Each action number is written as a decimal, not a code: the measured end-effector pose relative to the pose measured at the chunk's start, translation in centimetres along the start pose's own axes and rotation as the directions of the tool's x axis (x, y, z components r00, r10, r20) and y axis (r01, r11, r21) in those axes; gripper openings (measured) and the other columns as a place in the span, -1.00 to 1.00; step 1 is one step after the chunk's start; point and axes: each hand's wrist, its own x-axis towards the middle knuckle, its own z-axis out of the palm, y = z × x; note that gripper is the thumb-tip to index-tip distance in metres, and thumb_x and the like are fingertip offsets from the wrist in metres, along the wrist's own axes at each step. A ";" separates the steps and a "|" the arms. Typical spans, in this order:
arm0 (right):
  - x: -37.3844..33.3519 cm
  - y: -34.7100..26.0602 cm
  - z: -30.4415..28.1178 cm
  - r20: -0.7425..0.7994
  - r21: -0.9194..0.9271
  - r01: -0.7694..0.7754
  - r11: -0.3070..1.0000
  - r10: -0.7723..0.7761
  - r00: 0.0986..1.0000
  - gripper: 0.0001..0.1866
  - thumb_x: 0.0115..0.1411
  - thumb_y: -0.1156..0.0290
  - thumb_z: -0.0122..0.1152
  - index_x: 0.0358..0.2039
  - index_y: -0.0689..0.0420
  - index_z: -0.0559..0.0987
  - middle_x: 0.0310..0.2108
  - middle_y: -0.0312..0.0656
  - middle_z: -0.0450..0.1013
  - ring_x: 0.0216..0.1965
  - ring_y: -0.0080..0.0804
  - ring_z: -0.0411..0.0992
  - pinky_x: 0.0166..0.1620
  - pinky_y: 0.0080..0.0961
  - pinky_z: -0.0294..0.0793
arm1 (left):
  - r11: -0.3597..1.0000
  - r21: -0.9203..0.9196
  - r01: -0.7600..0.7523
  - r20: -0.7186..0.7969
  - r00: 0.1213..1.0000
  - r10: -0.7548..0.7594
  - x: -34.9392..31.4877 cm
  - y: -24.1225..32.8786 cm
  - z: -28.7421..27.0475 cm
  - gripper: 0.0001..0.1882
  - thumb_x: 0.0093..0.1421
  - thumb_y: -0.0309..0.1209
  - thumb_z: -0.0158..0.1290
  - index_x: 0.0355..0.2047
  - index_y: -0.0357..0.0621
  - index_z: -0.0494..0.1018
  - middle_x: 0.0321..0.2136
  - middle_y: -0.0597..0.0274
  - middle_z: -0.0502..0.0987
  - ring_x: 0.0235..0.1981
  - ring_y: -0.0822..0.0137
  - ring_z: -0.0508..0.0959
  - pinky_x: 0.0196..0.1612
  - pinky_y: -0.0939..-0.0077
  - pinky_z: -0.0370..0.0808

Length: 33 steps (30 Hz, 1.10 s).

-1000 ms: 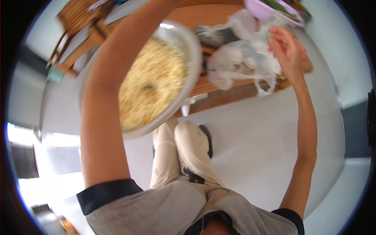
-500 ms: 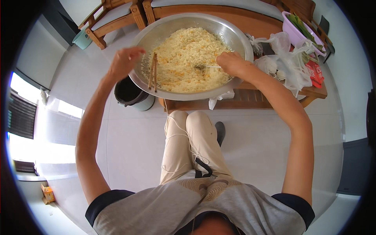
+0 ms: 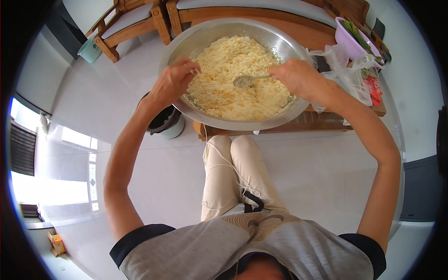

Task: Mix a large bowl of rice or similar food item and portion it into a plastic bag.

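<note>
A wide steel basin (image 3: 298, 55) holds a heap of pale yellow rice-like grains (image 3: 224, 88) flecked with orange bits. My right hand (image 3: 296, 77) grips the handle of a metal spoon (image 3: 243, 81) at the basin's right side. The spoon's bowl hovers over or touches the grains near the middle, with some dark greenish matter on or below it. My left hand (image 3: 179, 77) is at the basin's left rim, fingers drawn together at the edge of the grains. What it holds is hidden; the chopsticks do not show.
The basin rests on a wooden bench table (image 3: 312, 119). On its right lie clear plastic bags (image 3: 347, 77), a red packet (image 3: 373, 88) and a purple tub (image 3: 350, 39) with long green leaves. A bucket (image 3: 172, 127) stands below the left rim. Wooden seats (image 3: 135, 35) stand behind.
My left hand has come in right over the left rim, where the chopsticks lay; they are now out of sight. My right hand has lifted the spoon, so its bowl shows. The whole view has shifted slightly.
</note>
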 end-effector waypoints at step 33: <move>16.6 5.2 6.6 -0.027 -0.108 0.069 0.992 -0.072 0.997 -0.88 -0.05 0.62 -0.08 -0.66 0.22 0.40 -0.76 -0.11 0.29 -0.67 -0.25 0.34 -0.64 -0.37 0.30 | 0.956 -0.221 0.195 -0.492 0.823 -0.282 -1.0 -1.3 2.2 -0.90 0.13 -0.53 -0.13 -0.36 -0.26 0.36 -0.43 0.09 0.36 -0.53 0.30 0.38 -0.45 0.51 0.33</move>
